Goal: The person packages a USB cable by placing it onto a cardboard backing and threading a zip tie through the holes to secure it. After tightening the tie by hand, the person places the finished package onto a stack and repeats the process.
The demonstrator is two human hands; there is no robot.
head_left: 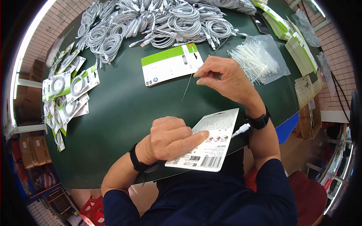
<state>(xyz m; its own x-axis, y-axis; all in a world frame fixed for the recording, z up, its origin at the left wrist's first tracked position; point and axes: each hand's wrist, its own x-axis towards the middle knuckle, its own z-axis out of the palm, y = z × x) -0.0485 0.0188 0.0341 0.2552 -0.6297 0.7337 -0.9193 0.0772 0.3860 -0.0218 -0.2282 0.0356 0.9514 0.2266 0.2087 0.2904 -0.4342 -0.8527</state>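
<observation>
Seen from above, a person sits at a dark green worktop point(113, 124) and works with both hands. The left hand point(169, 140), its other fingers curled, grips a white card point(213, 150) just above the near edge, 1 digit laid across the printed face. The card tilts, barcode side up, and a white plug point(241, 129) pokes out past its right edge. The right hand point(222, 80), farther forward, has its thumb and forefinger pinched narrow on the end of 1 thin tie point(186, 89), which slants down toward the left. Just beyond those fingertips, a green-and-white blank card point(166, 71) lies flat. A big heap of coiled grey-white cables point(184, 19) fills the far side. At the left, cards with coils point(71, 88) overlap in a loose pile. To the right of the right hand, white ties point(252, 60) spill over a clear bag point(277, 56); beyond them are a phone point(260, 23) and stacked cards point(298, 51).
</observation>
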